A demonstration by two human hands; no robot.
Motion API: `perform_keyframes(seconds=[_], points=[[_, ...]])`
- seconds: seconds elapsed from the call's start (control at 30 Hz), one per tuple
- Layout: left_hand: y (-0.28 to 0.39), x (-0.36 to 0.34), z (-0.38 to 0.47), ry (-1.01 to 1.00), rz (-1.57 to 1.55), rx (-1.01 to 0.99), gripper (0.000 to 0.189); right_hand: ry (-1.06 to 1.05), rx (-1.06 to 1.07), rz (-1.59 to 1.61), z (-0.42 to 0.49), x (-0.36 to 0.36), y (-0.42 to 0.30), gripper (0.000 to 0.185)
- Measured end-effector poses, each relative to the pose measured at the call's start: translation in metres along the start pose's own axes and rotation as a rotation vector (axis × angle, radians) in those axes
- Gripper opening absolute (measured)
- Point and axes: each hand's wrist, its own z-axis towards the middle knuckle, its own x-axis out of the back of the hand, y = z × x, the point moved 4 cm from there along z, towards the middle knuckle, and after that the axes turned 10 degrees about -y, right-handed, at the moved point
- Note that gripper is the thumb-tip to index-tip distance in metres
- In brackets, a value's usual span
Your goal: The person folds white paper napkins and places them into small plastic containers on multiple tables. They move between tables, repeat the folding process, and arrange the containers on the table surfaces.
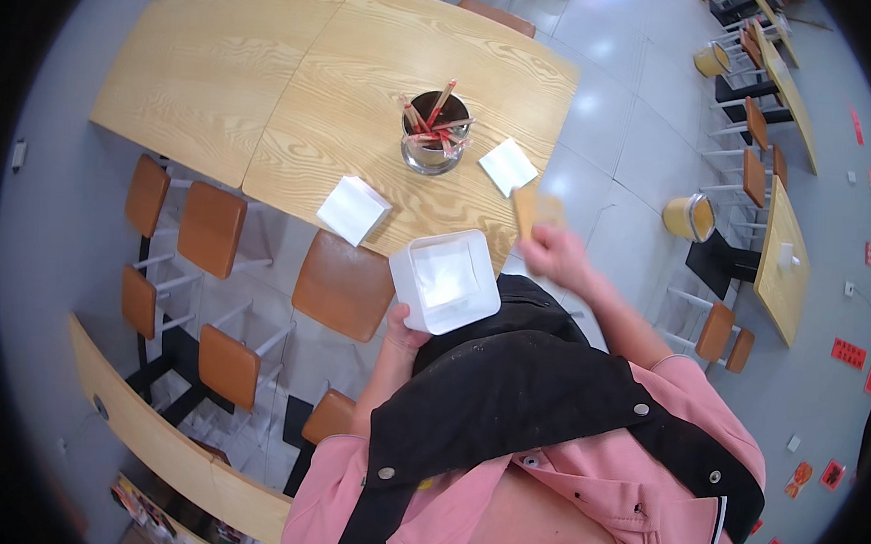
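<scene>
My left hand (pixel 406 329) grips a white square plastic container (pixel 406 278) by its lower side. Its open top faces me, and some white material, perhaps paper napkins, shows inside. Off the table's right edge, my right hand (pixel 556 255) holds a flat tan wooden-looking piece (pixel 527 212), blurred so that its exact kind is unclear. Just beyond that piece lies a thin pile of white paper napkins (pixel 508 167). A thicker napkin stack (pixel 352 210) rests near the table's front edge. Behind them stands a shiny metal canister (pixel 429 159) with several wrapped chopsticks (pixel 441 104).
The light wooden table (pixel 297 113) spreads out before me. Brown-seated stools (pixel 344 286) line its near side. Another wooden counter (pixel 159 435) runs at lower left. Along the right are a yellow bin (pixel 682 217), further tables (pixel 778 265) and a wall with red paper decorations (pixel 847 353).
</scene>
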Motion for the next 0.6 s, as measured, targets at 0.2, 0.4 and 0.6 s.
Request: perform_keyframes(seconds=[0.2, 0.4, 0.6], points=[[-0.008, 0.008, 0.027, -0.046, -0.138, 0.006, 0.093, 0.119, -0.082, -0.780, 0.178, 0.061, 0.081, 0.039], [0.000, 0.041, 0.048, 0.081, -0.181, -0.050, 0.075, 0.138, -0.050, -0.951, 0.252, 0.068, 0.116, 0.035], [0.007, 0.061, 0.048, 0.411, 0.096, -0.142, 0.053, 0.254, 0.322, -0.505, 0.185, 0.034, 0.067, 0.019]])
